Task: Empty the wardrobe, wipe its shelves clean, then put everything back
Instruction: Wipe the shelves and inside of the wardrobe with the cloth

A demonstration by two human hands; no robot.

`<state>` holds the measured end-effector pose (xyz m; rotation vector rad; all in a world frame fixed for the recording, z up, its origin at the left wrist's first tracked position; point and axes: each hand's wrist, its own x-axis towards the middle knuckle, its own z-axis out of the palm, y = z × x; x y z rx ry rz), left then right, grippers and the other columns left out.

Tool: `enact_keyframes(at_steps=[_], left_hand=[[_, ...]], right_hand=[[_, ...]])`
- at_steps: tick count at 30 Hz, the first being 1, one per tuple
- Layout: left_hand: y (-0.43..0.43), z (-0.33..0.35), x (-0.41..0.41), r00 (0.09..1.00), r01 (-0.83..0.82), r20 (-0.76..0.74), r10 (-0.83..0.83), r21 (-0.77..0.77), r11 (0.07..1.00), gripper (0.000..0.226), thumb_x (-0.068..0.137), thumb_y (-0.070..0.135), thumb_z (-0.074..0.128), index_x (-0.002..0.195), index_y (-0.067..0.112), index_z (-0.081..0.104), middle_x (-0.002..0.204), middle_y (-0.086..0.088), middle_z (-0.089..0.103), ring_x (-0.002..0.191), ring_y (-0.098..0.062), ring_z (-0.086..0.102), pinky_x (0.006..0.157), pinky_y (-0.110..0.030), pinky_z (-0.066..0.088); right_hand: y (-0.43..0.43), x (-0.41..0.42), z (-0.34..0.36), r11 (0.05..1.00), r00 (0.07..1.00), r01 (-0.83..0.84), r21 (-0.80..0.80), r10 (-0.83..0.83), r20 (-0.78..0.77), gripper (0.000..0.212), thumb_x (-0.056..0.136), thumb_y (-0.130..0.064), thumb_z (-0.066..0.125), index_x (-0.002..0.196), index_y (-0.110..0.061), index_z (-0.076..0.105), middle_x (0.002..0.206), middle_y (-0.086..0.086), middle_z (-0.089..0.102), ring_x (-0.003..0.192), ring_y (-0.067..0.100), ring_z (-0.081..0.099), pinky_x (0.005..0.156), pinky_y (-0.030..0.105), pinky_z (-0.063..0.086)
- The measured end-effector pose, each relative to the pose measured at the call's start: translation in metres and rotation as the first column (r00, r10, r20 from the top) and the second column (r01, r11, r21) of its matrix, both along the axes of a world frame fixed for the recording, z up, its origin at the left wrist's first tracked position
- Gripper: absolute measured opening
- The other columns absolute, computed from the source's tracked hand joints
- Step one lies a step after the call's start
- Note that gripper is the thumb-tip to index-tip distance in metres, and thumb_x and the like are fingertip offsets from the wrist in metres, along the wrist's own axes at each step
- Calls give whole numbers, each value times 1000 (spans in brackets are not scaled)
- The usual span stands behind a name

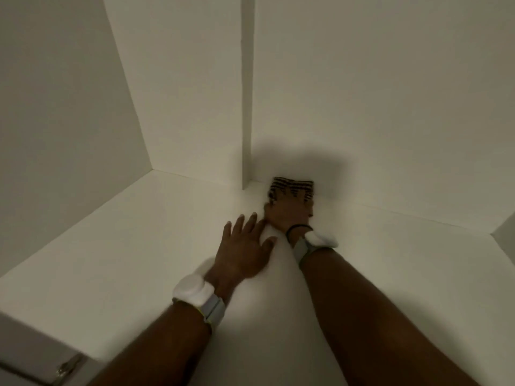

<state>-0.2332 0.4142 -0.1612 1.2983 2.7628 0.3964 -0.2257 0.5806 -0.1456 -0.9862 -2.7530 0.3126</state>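
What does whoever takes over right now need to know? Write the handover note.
Left hand: empty, fingers spread, flat on the white wardrobe shelf.
Right hand: pressing a dark striped cleaning cloth into the back corner beside the white vertical divider.
Done: this shelf is emptied.
Left: finish wiping, do any other shelves, put everything back.

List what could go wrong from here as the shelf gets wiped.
The right hand presses the striped cloth at the back wall beside the upright divider; that tight corner may be missed. The left hand lies flat on the shelf and may leave marks. The picture is blurred, so any leftover dust cannot be judged.
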Motion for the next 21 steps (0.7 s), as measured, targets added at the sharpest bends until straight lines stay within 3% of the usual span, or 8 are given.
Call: enact_keyframes(at_steps=[3, 5, 9, 14, 17, 19, 21], left_hand=[[-8, 0, 0, 998, 39, -40, -38, 17, 999, 70, 100, 58, 21, 160, 22, 14, 168, 0, 14, 155, -25, 5, 125, -49, 3], [-8, -1, -2, 997, 60, -57, -59, 9, 998, 70, 101, 55, 24, 160, 20, 12, 167, -2, 13, 155, -27, 5, 125, -50, 3], [-7, -2, -2, 1000, 17, -22, -16, 25, 1000, 70, 101, 60, 23, 161, 25, 13, 168, 2, 11, 155, -26, 5, 125, -50, 2], [21, 16, 28, 995, -65, 65, 71, -101, 993, 70, 104, 49, 23, 160, 9, 12, 168, -13, 3, 153, -39, -3, 123, -57, -3], [47, 19, 75, 994, 82, 72, -76, -90, 993, 74, 102, 60, 21, 159, 14, 18, 168, -10, 6, 153, -40, -4, 123, -57, -4], [46, 6, 98, 990, 137, 49, -132, -106, 985, 77, 100, 65, 16, 161, 20, 10, 169, -7, 0, 153, -39, -6, 122, -57, -5], [51, -3, 119, 992, 130, 4, -130, -88, 988, 78, 97, 67, 10, 162, 23, 4, 169, -5, -4, 154, -37, -7, 123, -56, -5]], right_hand=[[-21, -47, 9, 979, 978, -206, 11, 205, 49, 52, 95, -42, 47, 145, -30, 48, 152, 1, 45, 140, 39, 33, 115, 55, 21], [-22, -58, 12, 976, 975, -218, 7, 217, 53, 46, 97, -44, 43, 140, -32, 51, 148, 0, 49, 135, 39, 36, 109, 55, 24], [-2, -31, 9, 975, 970, -220, -43, 223, 94, 54, 102, -55, 32, 153, -37, 34, 162, -8, 30, 149, 33, 17, 114, 59, 17], [57, 91, -3, 998, 998, 66, -3, -66, 22, 52, 101, -57, 34, 149, -39, 39, 161, -10, 32, 148, 31, 23, 113, 65, 20], [122, 212, -10, 956, 956, 292, 22, -292, 12, 54, 102, -53, 36, 152, -36, 36, 164, -6, 26, 151, 31, 16, 116, 67, 9], [165, 285, -12, 908, 908, 418, -9, -418, 16, 56, 102, -54, 33, 155, -35, 32, 166, -5, 22, 153, 31, 12, 120, 62, 6], [203, 351, -8, 896, 896, 442, 37, -444, 30, 60, 102, -55, 30, 159, -34, 24, 167, -3, 20, 154, 30, 11, 123, 52, 11]])
